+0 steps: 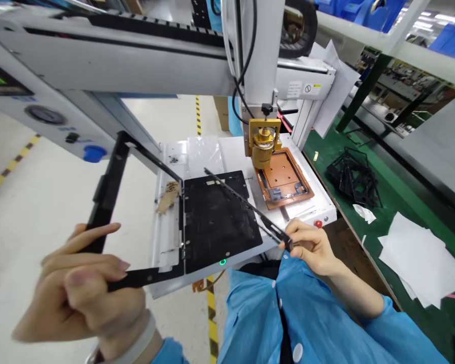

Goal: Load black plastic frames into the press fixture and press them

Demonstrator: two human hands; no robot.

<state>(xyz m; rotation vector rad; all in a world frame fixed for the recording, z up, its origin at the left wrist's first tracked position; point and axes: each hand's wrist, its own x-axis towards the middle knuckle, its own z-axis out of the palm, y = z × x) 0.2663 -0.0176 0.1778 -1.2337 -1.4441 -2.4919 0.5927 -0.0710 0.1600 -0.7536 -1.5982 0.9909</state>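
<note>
My left hand (87, 283) grips the near corner of a black hinged frame (111, 192), which stands tilted up at the left of a flat black plate (220, 222). Its index finger sticks out past the frame. My right hand (311, 247) pinches one end of a thin black plastic frame (246, 202), seen almost edge-on. This frame slants over the right part of the black plate; whether it touches the plate I cannot tell. The plate lies on the white bed of a bench machine, beside an orange-brown fixture (282, 174) with dark pieces in it.
A brass-coloured machine head (263, 146) hangs over the orange-brown fixture. A white beam (155, 65) crosses above the bed. A red button (318, 224) sits at the bed's front right. On the green bench are a pile of black frames (354, 177) and white sheets (424, 258).
</note>
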